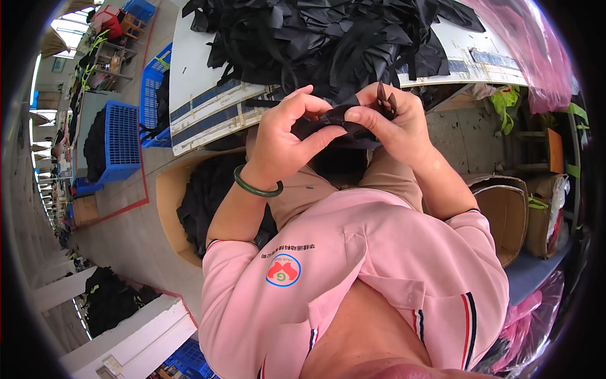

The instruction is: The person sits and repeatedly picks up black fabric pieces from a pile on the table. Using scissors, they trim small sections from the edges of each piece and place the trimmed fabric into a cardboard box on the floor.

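Just off the table's near edge, a piece of thin black fabric [341,118] is stretched between both hands. My left hand [284,136], with a dark green bangle [257,184] at its wrist, pinches one side between thumb and fingers. On the other side, my right hand [398,126] has its thumb pressed on the cloth. Two dark pointed blades, apparently thread snips [386,98], stick up from among the right hand's fingers; their handles are hidden. Beyond the hands, a heap of black fabric pieces [315,38] with strips covers the tabletop.
The white table [196,63] has a worn front edge. Below left, a cardboard box [169,208] holds black cloth. Blue crates [123,142] stand further left. More cartons [505,196] sit at the right, and pink plastic sheeting [536,50] hangs over the table's right end.
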`<act>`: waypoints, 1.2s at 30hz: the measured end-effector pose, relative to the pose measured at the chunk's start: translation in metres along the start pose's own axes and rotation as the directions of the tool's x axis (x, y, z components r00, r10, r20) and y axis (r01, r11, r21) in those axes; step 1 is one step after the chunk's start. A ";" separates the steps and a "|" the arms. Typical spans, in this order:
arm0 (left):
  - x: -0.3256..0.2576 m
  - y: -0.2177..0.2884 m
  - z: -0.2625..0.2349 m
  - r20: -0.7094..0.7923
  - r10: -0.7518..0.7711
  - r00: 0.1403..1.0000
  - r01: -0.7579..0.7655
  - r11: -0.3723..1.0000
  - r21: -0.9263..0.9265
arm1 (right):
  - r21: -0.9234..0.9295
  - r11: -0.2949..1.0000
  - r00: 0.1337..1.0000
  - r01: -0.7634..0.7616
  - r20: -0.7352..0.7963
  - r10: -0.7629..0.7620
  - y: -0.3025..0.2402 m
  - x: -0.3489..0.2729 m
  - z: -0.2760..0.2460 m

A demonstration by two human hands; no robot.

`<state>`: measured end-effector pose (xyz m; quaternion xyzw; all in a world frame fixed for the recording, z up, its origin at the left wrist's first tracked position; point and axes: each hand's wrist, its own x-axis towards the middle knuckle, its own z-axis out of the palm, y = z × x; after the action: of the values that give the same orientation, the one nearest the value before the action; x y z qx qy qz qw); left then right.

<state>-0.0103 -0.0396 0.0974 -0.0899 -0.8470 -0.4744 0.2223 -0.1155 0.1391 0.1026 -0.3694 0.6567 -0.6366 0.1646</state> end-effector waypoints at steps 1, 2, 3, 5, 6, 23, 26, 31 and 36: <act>0.002 0.000 -0.001 0.018 -0.012 1.000 0.012 1.000 -0.002 | 0.003 1.000 1.000 -0.010 -0.005 0.010 0.002 -0.001 -0.001; 0.002 0.000 0.000 0.036 -0.025 0.999 0.025 1.000 -0.004 | -0.007 1.000 1.000 0.023 -0.016 -0.023 0.004 -0.003 -0.001; 0.002 -0.001 0.001 0.028 -0.060 0.998 0.060 0.998 -0.023 | -0.018 0.998 0.998 0.055 -0.025 -0.056 0.005 -0.004 -0.001; -0.001 0.000 0.002 0.012 -0.129 0.992 0.130 0.990 -0.056 | 0.000 0.998 0.998 0.064 -0.027 -0.064 0.009 -0.005 -0.002; 0.000 0.002 0.001 0.022 -0.149 0.989 0.149 0.988 -0.033 | 0.027 0.999 0.999 0.038 -0.020 -0.037 0.012 -0.006 -0.005; -0.016 -0.019 -0.002 0.424 -0.158 0.891 0.446 0.476 -0.758 | 0.556 0.831 0.914 -0.003 0.339 -0.223 0.018 0.005 -0.014; -0.020 -0.024 0.029 0.596 -0.334 0.730 0.651 0.073 -0.756 | 0.612 0.790 0.914 0.015 0.312 -0.259 0.027 0.008 -0.002; -0.020 -0.034 0.062 0.769 -0.011 0.639 0.769 -0.030 -0.639 | 0.548 0.782 0.875 -0.297 0.483 -0.006 0.025 0.001 -0.001; -0.033 -0.041 0.085 0.607 -0.254 0.753 0.658 0.288 -0.695 | 0.496 0.850 0.924 -0.177 0.380 -0.029 0.026 -0.001 -0.002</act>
<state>-0.0207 0.0118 0.0127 -0.0295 -0.4825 -0.8573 -0.1773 -0.1232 0.1394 0.0776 -0.3991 0.4298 -0.7013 0.4053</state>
